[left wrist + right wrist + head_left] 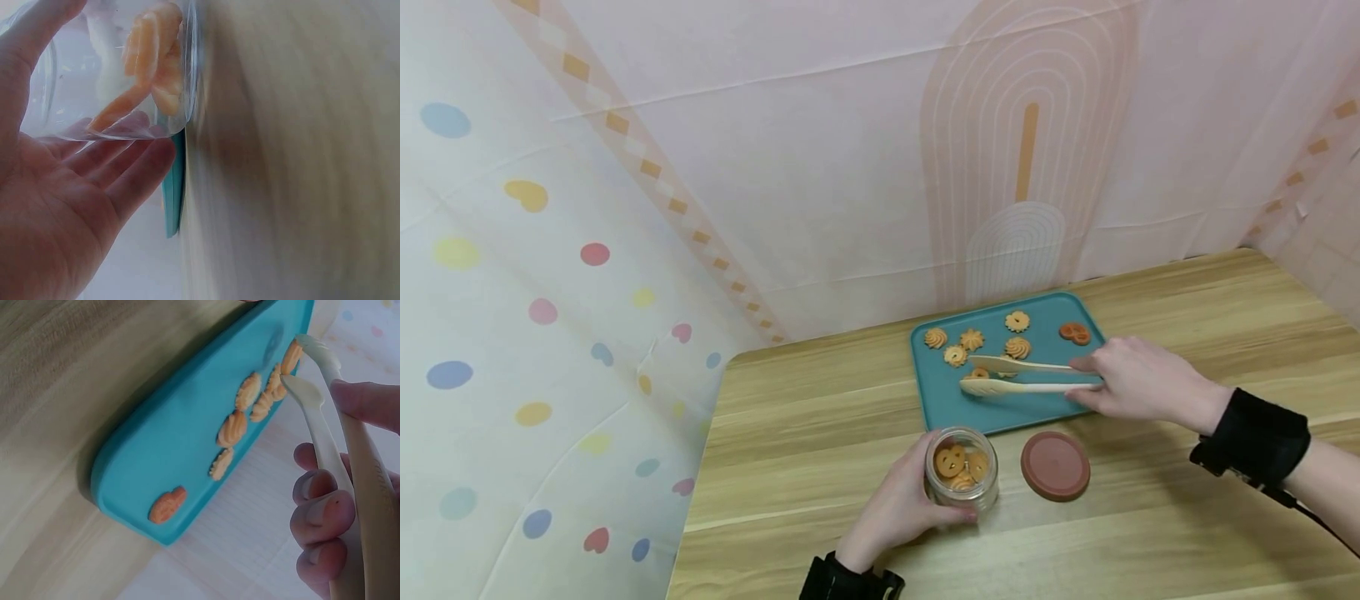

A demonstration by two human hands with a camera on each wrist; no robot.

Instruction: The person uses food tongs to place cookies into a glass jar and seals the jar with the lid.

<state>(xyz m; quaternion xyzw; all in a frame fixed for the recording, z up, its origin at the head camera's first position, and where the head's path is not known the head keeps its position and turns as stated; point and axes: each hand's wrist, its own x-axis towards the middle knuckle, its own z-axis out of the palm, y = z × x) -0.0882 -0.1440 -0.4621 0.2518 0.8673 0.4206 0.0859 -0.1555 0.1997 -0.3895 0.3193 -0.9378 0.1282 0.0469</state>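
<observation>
My left hand [898, 500] grips a clear glass jar [983, 498] from its left side, thumb in front. Cookies [153, 50] lie at the bottom of this uncapped, upright jar. In my right hand [1146, 383] is a pair of cream-coloured tongs [322, 434], pinched between thumb and fingers. Their two arms stand apart above the teal tray [1037, 410]. A pretzel-shaped cookie [980, 374] shows between the tong tips in the head view; I cannot tell whether they touch it. Swirl and flower-shaped cookies [1017, 347] lie behind the tongs.
A reddish-brown round lid [1055, 467] lies flat on the wooden table [805, 433], right of the jar and in front of the tray. One darker pretzel-shaped cookie [1074, 333] sits near the tray's right end. A patterned cloth [820, 208] hangs behind the table.
</observation>
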